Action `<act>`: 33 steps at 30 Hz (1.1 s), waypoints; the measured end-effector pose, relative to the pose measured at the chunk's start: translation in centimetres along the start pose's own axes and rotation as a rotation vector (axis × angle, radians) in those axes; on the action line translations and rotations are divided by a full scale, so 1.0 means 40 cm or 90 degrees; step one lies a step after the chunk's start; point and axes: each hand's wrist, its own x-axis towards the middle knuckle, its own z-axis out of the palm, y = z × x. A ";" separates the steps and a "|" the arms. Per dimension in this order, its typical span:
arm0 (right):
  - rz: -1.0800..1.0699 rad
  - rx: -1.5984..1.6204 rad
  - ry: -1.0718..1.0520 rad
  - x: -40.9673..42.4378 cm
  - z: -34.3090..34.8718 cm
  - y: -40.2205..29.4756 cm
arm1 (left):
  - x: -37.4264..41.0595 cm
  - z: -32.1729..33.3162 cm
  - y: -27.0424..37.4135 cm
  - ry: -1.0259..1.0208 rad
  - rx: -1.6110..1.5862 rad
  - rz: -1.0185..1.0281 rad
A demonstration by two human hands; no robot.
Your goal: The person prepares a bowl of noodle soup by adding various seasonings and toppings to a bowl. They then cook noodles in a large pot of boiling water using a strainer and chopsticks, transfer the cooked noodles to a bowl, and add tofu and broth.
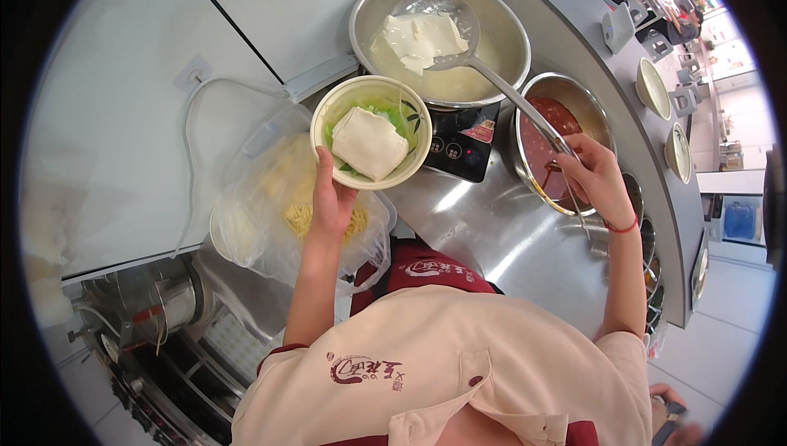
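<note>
My left hand [332,197] holds a cream ceramic bowl [371,183] by its near rim. In the bowl, a white slab of soft tofu [370,141] lies on green leafy vegetables [403,121]. My right hand [593,169] is shut on the long handle of a metal skimmer ladle [513,94]. The ladle's head rests in a large steel basin [522,55] of pale liquid, with more white tofu [424,37] on and around it. Below my right hand, a steel pot [521,169] holds red-brown sauce [546,132], and a thin second handle [578,215] shows under my fingers.
Under the basin stands a black induction cooker [461,151] on the steel counter [467,212]. A plastic bag of noodles [298,218] lies left of it. Bowls [653,89] stand on the grey ledge [621,83] at right, above several containers. A person [682,28] is far off; another person's arm [667,394] shows lower right.
</note>
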 end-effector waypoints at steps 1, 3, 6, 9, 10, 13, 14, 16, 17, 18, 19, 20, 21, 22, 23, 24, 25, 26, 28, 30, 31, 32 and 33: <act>-0.011 0.007 -0.010 -0.021 0.000 -0.009 | 0.000 0.001 0.000 0.000 0.001 0.001; 0.000 0.031 -0.039 -0.059 0.009 -0.018 | 0.000 0.002 -0.002 0.000 0.009 0.012; -0.042 0.010 -0.035 -0.098 0.052 -0.002 | -0.001 0.004 -0.001 0.004 0.010 0.002; -0.083 -0.083 -0.002 -0.122 0.093 0.024 | -0.005 0.006 -0.002 0.011 0.001 -0.003; -0.081 -0.102 0.003 -0.131 0.103 0.031 | -0.006 0.007 -0.003 0.007 -0.003 0.000; -0.105 -0.155 0.035 -0.161 0.125 0.042 | -0.011 0.010 -0.003 0.003 -0.010 0.008; -0.134 -0.180 0.057 -0.171 0.132 0.044 | -0.011 0.011 -0.004 0.002 -0.010 0.010; -0.178 -0.218 0.078 -0.183 0.139 0.046 | -0.012 0.013 -0.004 0.002 -0.015 0.010; -0.181 -0.233 0.089 -0.188 0.142 0.047 | -0.012 0.015 -0.004 0.000 -0.017 0.006; -0.185 -0.248 0.101 -0.191 0.144 0.048 | -0.011 0.017 -0.004 0.003 -0.018 0.001; -0.171 -0.275 0.110 -0.194 0.146 0.051 | -0.011 0.018 -0.005 -0.003 -0.022 0.005; -0.203 -0.273 0.120 -0.195 0.148 0.054 | -0.013 0.020 -0.005 -0.001 -0.024 0.007; -0.215 -0.281 0.129 -0.197 0.149 0.057 | -0.016 0.021 -0.005 0.000 -0.026 0.009; -0.207 -0.298 0.143 -0.199 0.150 0.060 | -0.018 0.023 -0.005 -0.002 -0.024 0.009; -0.240 -0.295 0.154 -0.200 0.151 0.062 | -0.019 0.024 -0.004 -0.005 -0.023 0.009; -0.251 -0.301 0.168 -0.201 0.152 0.065 | -0.021 0.025 -0.004 -0.007 -0.023 0.011; -0.240 -0.307 0.172 -0.202 0.155 0.068 | -0.023 0.026 -0.005 -0.008 -0.023 0.009; -0.260 -0.317 0.183 -0.204 0.153 0.069 | -0.024 0.027 -0.005 -0.008 -0.023 0.010; -0.236 -0.339 0.191 -0.203 0.154 0.071 | -0.023 0.028 -0.004 -0.009 -0.020 0.009; -0.295 -0.329 0.235 -0.200 0.160 0.078 | -0.026 0.029 -0.004 -0.002 -0.014 0.004; -0.301 -0.322 0.252 -0.197 0.166 0.083 | -0.028 0.029 -0.005 -0.007 -0.019 0.003; -0.329 -0.327 0.274 -0.195 0.172 0.089 | -0.031 0.030 -0.005 -0.009 -0.023 0.002; -0.347 -0.329 0.288 -0.194 0.179 0.096 | -0.034 0.032 -0.006 -0.004 -0.027 -0.002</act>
